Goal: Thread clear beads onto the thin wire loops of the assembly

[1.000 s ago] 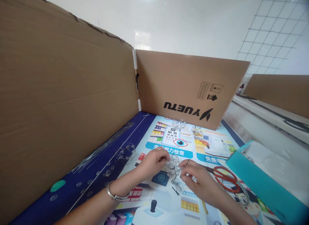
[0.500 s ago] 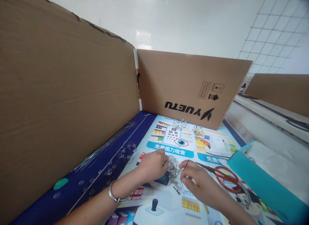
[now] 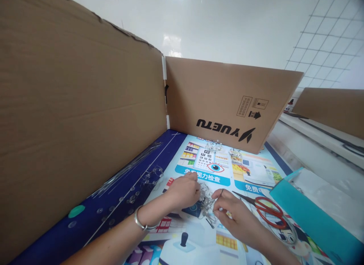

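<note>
A tangled cluster of wire and clear beads (image 3: pixel 206 200) lies on the printed mat between my two hands. My left hand (image 3: pixel 184 191), with a silver bangle at the wrist, has its fingers curled closed at the cluster's left side; its fingertips are hidden from view. On the right side, my right hand (image 3: pixel 230 208) pinches thumb and forefinger together beside the cluster, on wire too fine to make out clearly. Red-handled scissors (image 3: pixel 270 212) rest to the right of my right hand.
Cardboard panels (image 3: pixel 227 101) stand at the left and back. A teal box (image 3: pixel 315 219) with plastic lining is at right. Loose clear beads (image 3: pixel 132 199), a green disc (image 3: pixel 76 211) and thin wires (image 3: pixel 125 170) lie at left. Beaded pieces (image 3: pixel 214 146) sit at the back.
The whole view has shifted slightly, so the scene sits a little further right. Both hands keep nearly the same pose around the beaded cluster.
</note>
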Tool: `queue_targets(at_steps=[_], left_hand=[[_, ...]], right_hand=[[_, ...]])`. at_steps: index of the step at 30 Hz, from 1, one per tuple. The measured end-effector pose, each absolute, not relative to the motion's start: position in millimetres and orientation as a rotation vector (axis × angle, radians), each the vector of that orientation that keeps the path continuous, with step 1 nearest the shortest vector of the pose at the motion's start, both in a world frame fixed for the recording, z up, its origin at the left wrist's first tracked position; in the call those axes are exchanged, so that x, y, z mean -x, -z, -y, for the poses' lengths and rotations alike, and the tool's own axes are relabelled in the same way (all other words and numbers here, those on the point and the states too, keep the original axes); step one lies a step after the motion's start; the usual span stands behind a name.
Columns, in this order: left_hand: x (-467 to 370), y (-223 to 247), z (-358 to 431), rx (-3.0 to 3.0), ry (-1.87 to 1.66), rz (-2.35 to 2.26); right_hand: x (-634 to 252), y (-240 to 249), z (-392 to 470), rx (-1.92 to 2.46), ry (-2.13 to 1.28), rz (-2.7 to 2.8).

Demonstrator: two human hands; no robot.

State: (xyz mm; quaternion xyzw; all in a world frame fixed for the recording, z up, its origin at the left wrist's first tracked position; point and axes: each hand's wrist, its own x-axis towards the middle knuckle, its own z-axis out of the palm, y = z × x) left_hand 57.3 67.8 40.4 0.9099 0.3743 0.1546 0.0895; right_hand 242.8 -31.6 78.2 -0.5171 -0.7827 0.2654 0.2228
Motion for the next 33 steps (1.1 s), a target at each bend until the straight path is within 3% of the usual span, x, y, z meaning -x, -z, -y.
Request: queue_targets(at_steps=[11,33], left_hand=[[-60,-31,-83,-2.351,-0.457,-0.944],[-55,-30,-83,-2.363,-0.597,-0.696]], right_hand=[[-243,-80,32,1.432,-0.731,2.178],[-246,-76,30,1.426,-0.765,2.148]])
